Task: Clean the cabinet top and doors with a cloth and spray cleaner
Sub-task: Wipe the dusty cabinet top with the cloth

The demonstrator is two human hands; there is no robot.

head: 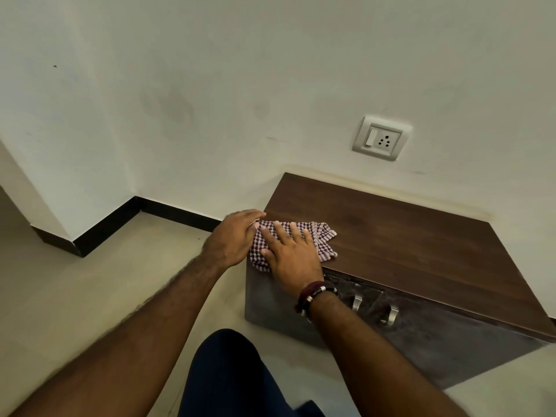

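item 1, cabinet (406,236): low, dark wood-grain top, set against the wall, its left end near the room corner. two doors on the front face, each with a metal handle (356,302); the second handle sits just to the right of the first.

item 2, cloth (313,236): checked, red-and-white, lying crumpled on the cabinet top at its front-left corner, one edge hanging over the left end.

item 3, your right hand (293,257): laid flat on the cloth, fingers straight and spread, pressing it to the top. nothing curled round the fabric. a dark beaded bracelet (316,293) sits on that wrist.

item 4, your left hand (233,239): at the left end of the cabinet, palm down, touching the cloth's overhanging edge. the fingertips are tucked behind the fabric, so you cannot tell whether they pinch it or merely rest against it.

item 5, wall socket (380,138): white plate with a switch and pin holes, on the wall above the cabinet's rear edge.

item 6, floor (90,296): pale, with a black skirting (120,218) running along the base of the wall.

item 7, your knee (228,374): dark blue trousers, low in view between your forearms.
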